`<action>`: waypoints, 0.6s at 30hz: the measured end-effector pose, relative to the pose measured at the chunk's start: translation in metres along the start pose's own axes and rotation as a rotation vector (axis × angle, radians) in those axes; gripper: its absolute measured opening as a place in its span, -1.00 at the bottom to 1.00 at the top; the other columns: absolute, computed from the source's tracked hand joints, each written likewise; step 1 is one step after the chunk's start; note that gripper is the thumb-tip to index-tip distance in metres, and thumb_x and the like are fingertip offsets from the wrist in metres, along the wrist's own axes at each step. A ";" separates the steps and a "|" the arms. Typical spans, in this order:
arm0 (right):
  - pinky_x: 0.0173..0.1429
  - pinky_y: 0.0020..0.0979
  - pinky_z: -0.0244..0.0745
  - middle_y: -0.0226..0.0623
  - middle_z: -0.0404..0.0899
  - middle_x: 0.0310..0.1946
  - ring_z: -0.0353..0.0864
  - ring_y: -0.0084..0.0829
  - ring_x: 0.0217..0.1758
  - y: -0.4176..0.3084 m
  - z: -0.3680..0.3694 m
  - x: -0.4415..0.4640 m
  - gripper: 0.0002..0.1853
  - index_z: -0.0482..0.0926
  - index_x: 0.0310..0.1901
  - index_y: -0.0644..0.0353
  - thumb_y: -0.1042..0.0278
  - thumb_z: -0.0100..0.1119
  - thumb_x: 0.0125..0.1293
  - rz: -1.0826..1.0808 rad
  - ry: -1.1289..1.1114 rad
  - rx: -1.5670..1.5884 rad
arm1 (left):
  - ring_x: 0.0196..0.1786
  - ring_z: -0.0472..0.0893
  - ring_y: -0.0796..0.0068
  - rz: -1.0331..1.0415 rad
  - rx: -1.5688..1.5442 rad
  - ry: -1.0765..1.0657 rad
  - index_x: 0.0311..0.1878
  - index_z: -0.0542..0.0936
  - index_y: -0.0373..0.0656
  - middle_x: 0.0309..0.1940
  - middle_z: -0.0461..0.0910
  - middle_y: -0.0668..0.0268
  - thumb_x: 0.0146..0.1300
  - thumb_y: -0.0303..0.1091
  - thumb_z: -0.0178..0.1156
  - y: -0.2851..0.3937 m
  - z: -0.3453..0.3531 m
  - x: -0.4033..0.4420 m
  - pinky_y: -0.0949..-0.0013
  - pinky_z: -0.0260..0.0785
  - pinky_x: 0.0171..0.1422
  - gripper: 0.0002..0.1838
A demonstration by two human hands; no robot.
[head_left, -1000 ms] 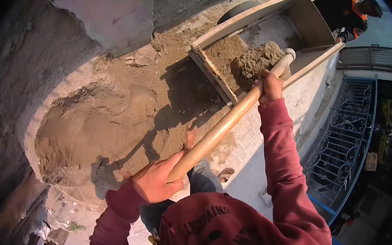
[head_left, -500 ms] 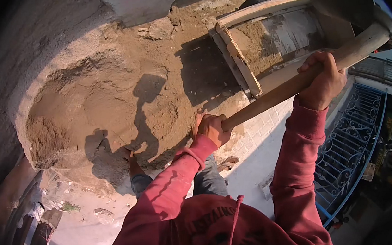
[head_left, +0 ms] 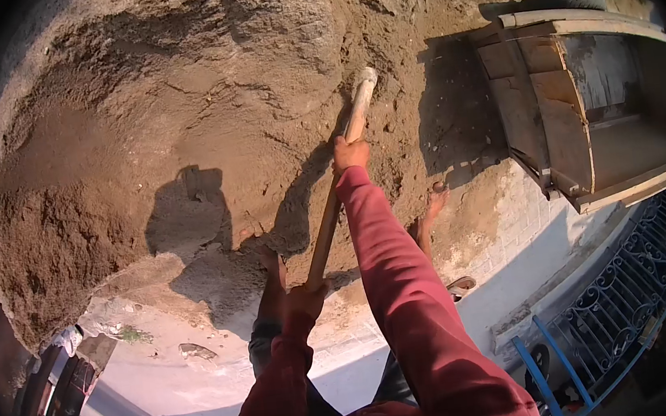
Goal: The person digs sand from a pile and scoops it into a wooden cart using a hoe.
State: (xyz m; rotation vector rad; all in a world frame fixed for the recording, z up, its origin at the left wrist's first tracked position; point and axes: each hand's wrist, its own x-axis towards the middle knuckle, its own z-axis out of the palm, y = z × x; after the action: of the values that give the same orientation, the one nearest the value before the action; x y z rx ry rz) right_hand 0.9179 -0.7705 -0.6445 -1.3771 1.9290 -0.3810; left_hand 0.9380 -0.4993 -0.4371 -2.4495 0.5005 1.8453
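A long wooden-handled hoe [head_left: 328,237] slants across the middle of the view, its head end low against the sand. The blade cannot be seen there. My right hand [head_left: 351,154] is wrapped around the upper handle, not far from the head. Lower down, close to my legs, my left hand [head_left: 304,300] is closed on the handle's near end. Under and around the hoe spreads a big heap of brown sand [head_left: 122,162], hollowed in its middle and steeper at the left and top. My bare feet stand at its near edge.
To the right stands a wooden-sided cart [head_left: 544,110] with a tyre [head_left: 564,1] at its far side. A blue metal gate [head_left: 621,282] lies beyond it at lower right. A sandal [head_left: 462,286] rests on the pale paving [head_left: 508,229]. Shadows fall across the sand.
The hoe has come down from above the cart, where its blade was raised, to the sand on the left. Both hands moved with it. My view has shifted, so the cart now appears farther right.
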 end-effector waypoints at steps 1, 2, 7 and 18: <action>-0.49 -0.14 0.52 -0.06 0.59 -0.60 0.66 -0.17 -0.57 0.018 0.013 -0.010 -0.63 0.55 -0.38 0.49 0.20 0.26 0.15 0.102 -0.099 0.028 | -0.28 0.68 -0.05 -0.011 0.052 0.014 -0.25 0.67 -0.35 -0.42 0.66 -0.07 0.09 0.36 0.20 -0.005 -0.002 -0.011 0.15 0.49 -0.16 -0.24; -0.48 -0.15 0.51 -0.08 0.58 -0.61 0.64 -0.19 -0.58 0.030 0.011 -0.017 -0.65 0.55 -0.42 0.46 0.22 0.25 0.15 0.204 -0.199 0.047 | -0.27 0.68 -0.06 -0.022 0.104 0.028 -0.24 0.67 -0.37 -0.41 0.66 -0.09 0.10 0.37 0.19 -0.010 -0.005 -0.022 0.15 0.49 -0.15 -0.23; -0.57 -0.25 0.42 -0.15 0.52 -0.67 0.49 -0.28 -0.69 -0.012 -0.056 0.003 -0.78 0.52 -0.53 0.33 0.33 0.18 0.13 0.494 -0.567 0.297 | -0.52 0.58 0.41 -0.107 -0.416 -0.295 -0.33 0.53 -0.25 -0.65 0.50 0.30 0.26 0.22 0.16 0.113 -0.055 -0.124 0.31 0.41 -0.39 -0.42; -0.45 -0.34 0.42 -0.33 0.47 -0.60 0.48 -0.35 -0.57 0.064 -0.280 0.048 -0.98 0.51 -0.45 0.19 0.48 0.15 0.07 -0.151 -0.906 0.205 | -0.40 0.45 0.56 0.406 -0.823 -0.711 0.02 0.30 -0.21 -0.41 0.42 0.36 0.25 0.18 0.21 0.278 -0.074 -0.303 0.46 0.35 -0.27 -0.36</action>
State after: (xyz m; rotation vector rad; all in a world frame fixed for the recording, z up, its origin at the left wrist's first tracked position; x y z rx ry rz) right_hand 0.6689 -0.8359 -0.5075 -1.2509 1.0195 0.0029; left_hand 0.8569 -0.7086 -0.0847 -1.7965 0.2042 3.4115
